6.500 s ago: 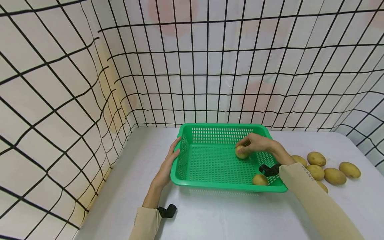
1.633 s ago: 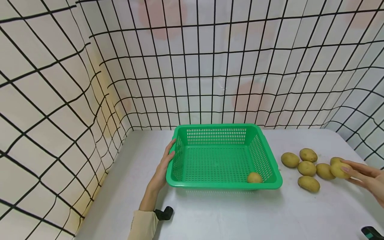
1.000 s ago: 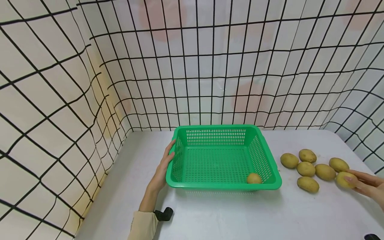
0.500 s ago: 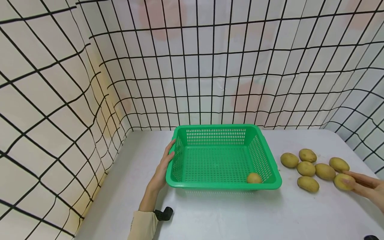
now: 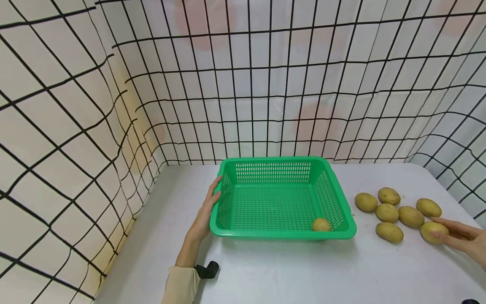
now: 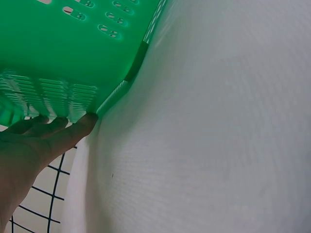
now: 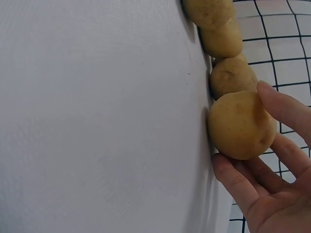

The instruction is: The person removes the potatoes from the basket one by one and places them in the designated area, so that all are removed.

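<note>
My left hand [image 5: 203, 215] holds the left side of a green plastic basket [image 5: 282, 234], thumb at the rim. In the left wrist view its straight fingers [image 6: 73, 135] lie against the slotted outer wall. At the far right my right hand [image 5: 465, 238] holds a yellow-brown potato [image 5: 432, 232] on the white table, beside other potatoes. The right wrist view shows the thumb on one side of this potato [image 7: 240, 125] and the fingertips curved round the other. One potato [image 5: 321, 224] sits in the basket's near right corner.
Several loose potatoes [image 5: 387, 213] lie on the white table [image 5: 288, 274] between basket and right hand. A black grid net [image 5: 258, 97] stands behind and at both sides, over pale sheeting. Black wrist cameras [image 5: 207, 270] sit on the forearms.
My right hand has left the basket with a potato, carried it right and lowered it onto the table near the others, then shifted it slightly towards me. My left hand stays on the basket.
</note>
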### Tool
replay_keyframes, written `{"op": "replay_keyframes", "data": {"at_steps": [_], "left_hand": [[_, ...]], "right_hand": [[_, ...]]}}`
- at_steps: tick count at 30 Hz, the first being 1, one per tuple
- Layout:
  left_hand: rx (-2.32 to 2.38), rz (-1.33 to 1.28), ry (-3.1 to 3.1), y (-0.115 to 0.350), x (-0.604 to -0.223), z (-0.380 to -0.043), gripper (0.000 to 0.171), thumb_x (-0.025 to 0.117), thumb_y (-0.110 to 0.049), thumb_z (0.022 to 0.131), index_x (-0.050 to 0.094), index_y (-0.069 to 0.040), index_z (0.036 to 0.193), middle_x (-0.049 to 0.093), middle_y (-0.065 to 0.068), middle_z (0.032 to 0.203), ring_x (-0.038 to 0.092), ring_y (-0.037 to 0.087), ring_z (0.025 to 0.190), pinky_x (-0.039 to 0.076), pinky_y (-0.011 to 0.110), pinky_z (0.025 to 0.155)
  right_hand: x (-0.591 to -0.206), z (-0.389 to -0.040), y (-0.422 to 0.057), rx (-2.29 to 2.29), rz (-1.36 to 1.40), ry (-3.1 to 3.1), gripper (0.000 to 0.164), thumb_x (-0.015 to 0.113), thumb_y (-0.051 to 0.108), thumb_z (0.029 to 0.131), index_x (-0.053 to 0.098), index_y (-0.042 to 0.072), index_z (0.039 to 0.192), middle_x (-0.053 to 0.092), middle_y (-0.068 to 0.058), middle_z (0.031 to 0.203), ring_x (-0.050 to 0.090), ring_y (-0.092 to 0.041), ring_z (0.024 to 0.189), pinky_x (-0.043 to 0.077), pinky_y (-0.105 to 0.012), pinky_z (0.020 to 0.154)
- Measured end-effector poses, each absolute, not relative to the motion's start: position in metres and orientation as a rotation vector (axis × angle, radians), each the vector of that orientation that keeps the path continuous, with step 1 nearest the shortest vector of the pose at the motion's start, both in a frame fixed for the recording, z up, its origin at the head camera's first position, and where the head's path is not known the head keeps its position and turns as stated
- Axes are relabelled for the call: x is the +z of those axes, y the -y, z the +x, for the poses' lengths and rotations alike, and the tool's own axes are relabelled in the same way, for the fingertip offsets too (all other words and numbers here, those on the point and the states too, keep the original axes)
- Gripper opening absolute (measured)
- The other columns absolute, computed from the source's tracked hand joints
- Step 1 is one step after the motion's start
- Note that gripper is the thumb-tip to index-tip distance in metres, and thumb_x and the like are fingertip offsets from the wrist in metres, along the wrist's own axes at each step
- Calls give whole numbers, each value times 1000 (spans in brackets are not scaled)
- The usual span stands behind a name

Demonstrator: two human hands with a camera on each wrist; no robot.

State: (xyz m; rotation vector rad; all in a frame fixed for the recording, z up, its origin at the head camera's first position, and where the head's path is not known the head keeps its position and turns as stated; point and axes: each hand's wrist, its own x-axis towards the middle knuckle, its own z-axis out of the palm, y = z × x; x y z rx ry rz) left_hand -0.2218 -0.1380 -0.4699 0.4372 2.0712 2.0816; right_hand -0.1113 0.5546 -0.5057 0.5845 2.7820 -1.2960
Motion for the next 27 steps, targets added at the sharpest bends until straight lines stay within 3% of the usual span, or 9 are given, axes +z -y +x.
{"op": "replay_keyframes", "data": {"at_steps": [9, 13, 16, 17, 19, 20, 21, 25, 27], "left_hand": [[2088, 437, -2076, 138, -469, -221, 53, 27, -43, 112, 13, -44, 163, 6, -3, 174, 18, 34, 155, 22, 63, 120], [2101, 445, -2060, 138, -469, -221, 53, 28, -42, 112, 14, -43, 163, 5, -4, 174, 13, 34, 157, 17, 67, 122], [2104, 448, -2057, 138, -469, -221, 53, 28, -42, 112, 14, -43, 163, 4, -3, 174, 11, 33, 159, 15, 68, 122], [2104, 449, -2056, 138, -469, -221, 53, 28, -42, 112, 14, -42, 163, 4, -3, 174, 11, 34, 159, 15, 68, 122], [2104, 447, -2055, 138, -469, -221, 53, 28, -41, 112, 14, -42, 163, 4, -3, 174, 12, 34, 158, 16, 68, 122], [2103, 446, -2054, 138, -469, -221, 53, 28, -41, 112, 14, -43, 163, 4, -3, 174, 12, 34, 158, 17, 67, 122], [2103, 444, -2054, 138, -469, -221, 53, 28, -41, 112, 14, -43, 163, 4, -4, 174, 13, 34, 158, 18, 66, 122], [2099, 441, -2056, 138, -471, -221, 53, 27, -41, 112, 14, -43, 163, 5, -4, 174, 14, 34, 157, 19, 65, 121], [2095, 443, -2058, 138, -471, -221, 53, 27, -42, 112, 14, -43, 163, 5, -3, 174, 14, 34, 157, 19, 65, 121]], "right_hand": [[-501, -112, -551, -1330, 584, -2759, 40, 74, 56, 91, 56, 60, 127, 36, 55, 89, 40, 31, 75, 50, -12, 62], [-506, -115, -556, -1320, 625, -2757, 66, 73, 59, 89, 50, 41, 149, 35, 56, 88, 37, 33, 73, 50, -11, 62], [-510, -117, -560, -1266, 646, -2776, 88, 71, 61, 90, 41, 15, 158, 33, 56, 88, 35, 32, 74, 52, -15, 63], [-511, -118, -561, -1243, 650, -2779, 93, 70, 62, 91, 38, 6, 158, 32, 55, 88, 34, 31, 74, 55, -20, 72], [-514, -119, -563, -1173, 654, -2815, 95, 67, 63, 92, 36, 3, 159, 30, 55, 88, 33, 30, 75, 55, -24, 72], [-514, -120, -564, -1174, 650, -2827, 95, 66, 63, 93, 35, 2, 159, 32, 54, 90, 33, 29, 76, 57, -27, 81], [-513, -119, -564, -1174, 644, -2840, 94, 64, 62, 94, 34, 1, 159, 45, 50, 96, 42, 24, 82, 56, -33, 91], [-510, -120, -560, -1199, 642, -2908, 81, 59, 60, 98, 31, 19, 162, 45, 49, 106, 42, 26, 89, 49, -13, 87], [-502, -120, -552, -1260, 630, -2927, 78, 59, 56, 100, 30, 21, 163, 43, 48, 107, 40, 24, 91, 46, -20, 104]]}}
